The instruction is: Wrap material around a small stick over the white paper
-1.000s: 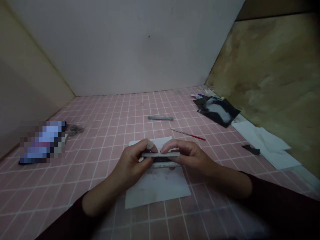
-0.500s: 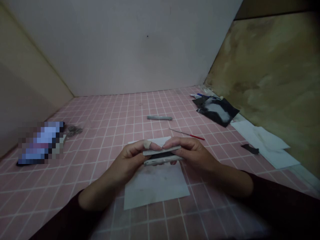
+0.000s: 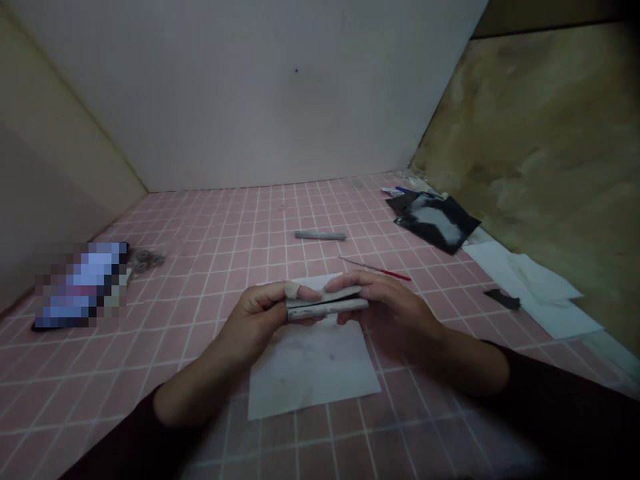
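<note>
Both my hands hold a pair of long grey-white strips (image 3: 327, 308) lying one over the other, with a thin dark layer between them. My left hand (image 3: 255, 320) pinches their left end, and a pale wrap (image 3: 293, 290) covers one fingertip. My right hand (image 3: 395, 313) grips the right end. Below the hands lies a smudged white paper sheet (image 3: 313, 377) on the pink tiled surface (image 3: 225, 400). A similar grey stick (image 3: 320, 235) rests farther ahead, out of reach of my fingers. The strips' middle shows, but my fingers hide their ends.
A thin red-handled tool (image 3: 393, 275) lies right of the grey stick. At the back right are a black-and-white bag (image 3: 440, 223) and pens (image 3: 405, 191). White papers (image 3: 545, 287) and a black scrap (image 3: 503, 299) sit farther right. Metal rings (image 3: 145, 260) and a pixelated object (image 3: 80, 287) lie left.
The two strips have come closer together and risen slightly in my fingers. My hands have turned them a little, and the dark gap between them is narrower.
</note>
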{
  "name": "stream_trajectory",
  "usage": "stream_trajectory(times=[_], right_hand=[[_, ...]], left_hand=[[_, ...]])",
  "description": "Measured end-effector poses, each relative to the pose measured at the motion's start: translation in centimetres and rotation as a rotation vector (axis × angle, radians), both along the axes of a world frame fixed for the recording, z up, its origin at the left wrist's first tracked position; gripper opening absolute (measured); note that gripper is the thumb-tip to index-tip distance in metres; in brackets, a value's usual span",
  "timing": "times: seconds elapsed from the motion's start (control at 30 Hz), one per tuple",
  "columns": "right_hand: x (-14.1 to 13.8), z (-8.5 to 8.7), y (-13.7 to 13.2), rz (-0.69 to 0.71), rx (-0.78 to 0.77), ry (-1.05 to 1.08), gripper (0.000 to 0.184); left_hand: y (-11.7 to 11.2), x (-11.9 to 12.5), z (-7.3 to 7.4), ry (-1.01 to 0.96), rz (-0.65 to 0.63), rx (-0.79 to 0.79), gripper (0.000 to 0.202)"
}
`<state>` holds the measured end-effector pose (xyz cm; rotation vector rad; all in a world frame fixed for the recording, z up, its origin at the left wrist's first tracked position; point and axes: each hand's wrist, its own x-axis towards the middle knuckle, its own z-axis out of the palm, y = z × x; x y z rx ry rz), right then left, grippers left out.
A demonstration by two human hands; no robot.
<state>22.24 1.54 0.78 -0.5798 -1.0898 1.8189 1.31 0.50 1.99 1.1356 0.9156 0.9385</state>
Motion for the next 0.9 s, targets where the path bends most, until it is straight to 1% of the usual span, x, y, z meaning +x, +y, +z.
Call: stream_trajectory(times=[0.07,0.17,0.23,0.3,0.43,0.57,0.63,0.7,0.8,0.87,0.9], right_hand=[[0.0,-0.1,0.2,-0.007,-0.042,0.030,0.029],[0.0,-0.2,0.4,-0.047,-0.078,-0.053,0.022],[0.0,-0.3,0.6,-0.054,-0.074,-0.137,0.019],[0.0,-0.3,0.6,-0.052,-0.066,-0.188,0.020],[-0.1,-0.4,0.6,-0.071,-0.056,-0.224,0.019],[0.1,-0.6,0.6,-0.077,-0.024,-0.233,0.019],[0.2,-0.6,0.6,-0.087,0.009,-0.224,0.018],[0.3,-0.6,0.6,-0.086,0.037,-0.229,0.017],[0.2,-0.4,0.5,-0.078,0.057,-0.249,0.015],[0.1,-0.1,0.4,-0.066,0.083,-0.266,0.014],[0.0,0.0,0.3,-0.066,0.104,-0.278,0.013]], left_hand=[[-0.2,0.1,0.0,0.047,0.049,0.061,0.015],[-0.4,0.0,-0.1,0.117,0.062,0.154,0.019],[-0.4,0.0,-0.1,0.158,0.047,0.203,0.022],[-0.4,-0.2,-0.1,0.202,0.033,0.236,0.023],[-0.4,-0.4,0.2,0.275,-0.014,0.266,0.025],[-0.4,-0.7,0.8,0.278,-0.083,0.282,0.028],[-0.5,-0.7,0.9,0.238,-0.104,0.268,0.025],[-0.6,-0.6,0.7,0.162,-0.093,0.227,0.023],[-0.4,-0.3,0.4,0.043,0.009,0.121,0.029],[-0.1,-0.2,0.3,0.035,0.064,0.051,0.025],[0.1,-0.2,0.2,0.049,0.065,0.019,0.021]])
